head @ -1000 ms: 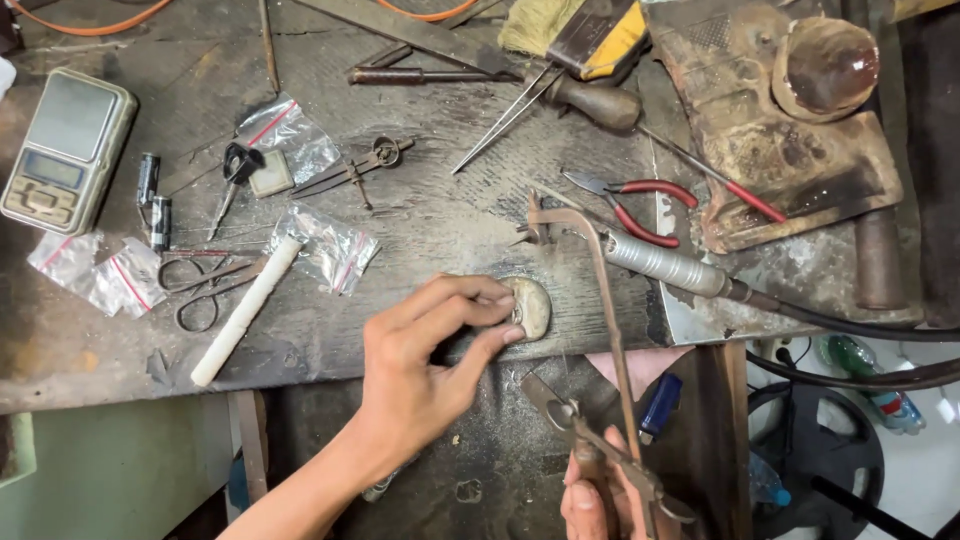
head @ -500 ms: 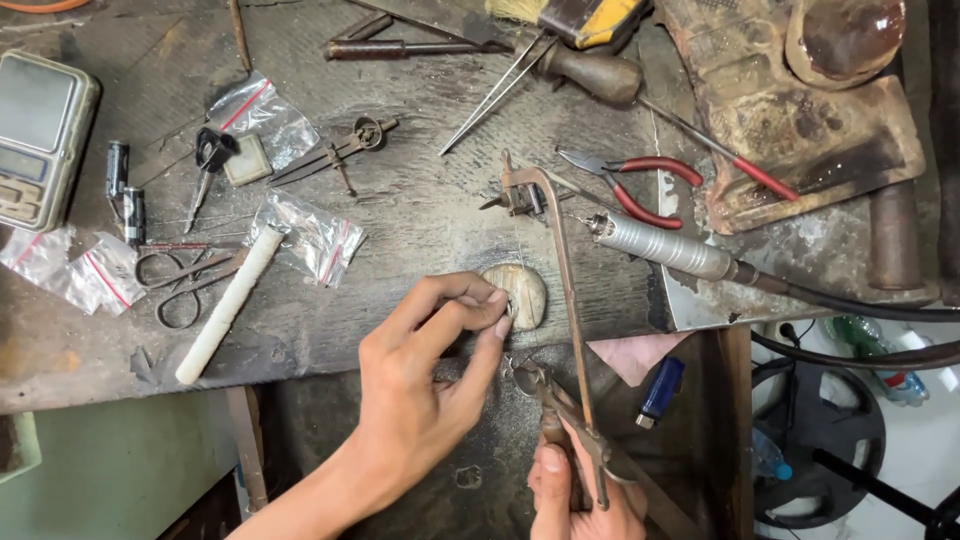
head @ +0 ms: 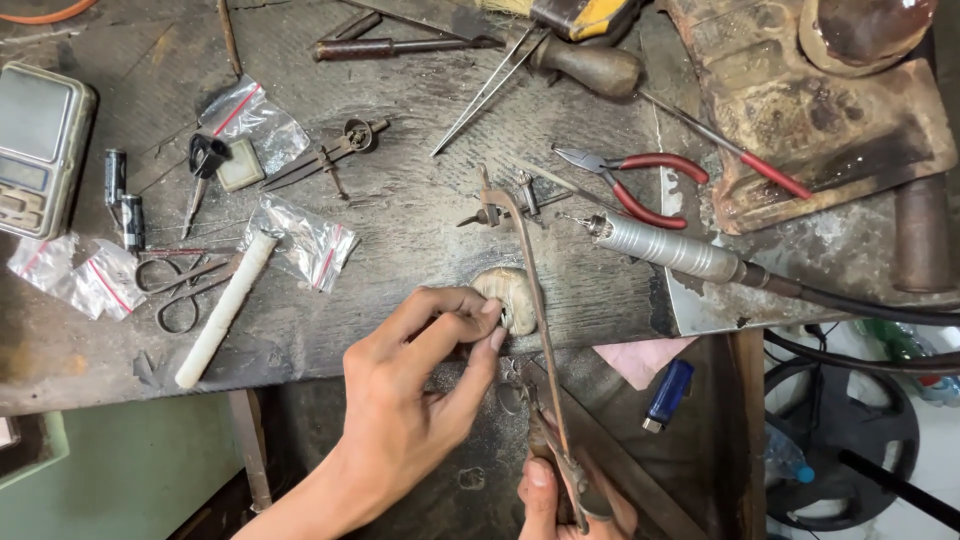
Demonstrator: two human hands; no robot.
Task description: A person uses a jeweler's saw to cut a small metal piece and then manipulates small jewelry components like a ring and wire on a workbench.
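Observation:
My left hand (head: 415,385) pinches something small with thumb and fingers against a pale worn bench peg (head: 512,293) at the front edge of the dark workbench (head: 420,220); the pinched piece is hidden by the fingertips. My right hand (head: 565,500), at the bottom edge, grips the handle of a rusty jeweller's saw frame (head: 530,300). The frame stands nearly upright and crosses just right of the peg, its top clamp over the bench.
Red-handled pliers (head: 640,180), a silver rotary handpiece (head: 665,250) with a black cable, a wooden-handled tool (head: 590,65), tweezers, scissors (head: 185,290), a white stick (head: 225,310), small plastic bags (head: 300,240), batteries and a pocket scale (head: 40,150) lie around. A blue lighter (head: 668,393) rests below the bench.
The saw frame has shifted left and closer to the peg, and my right hand has risen into view on its handle. My left hand stays pinched at the peg.

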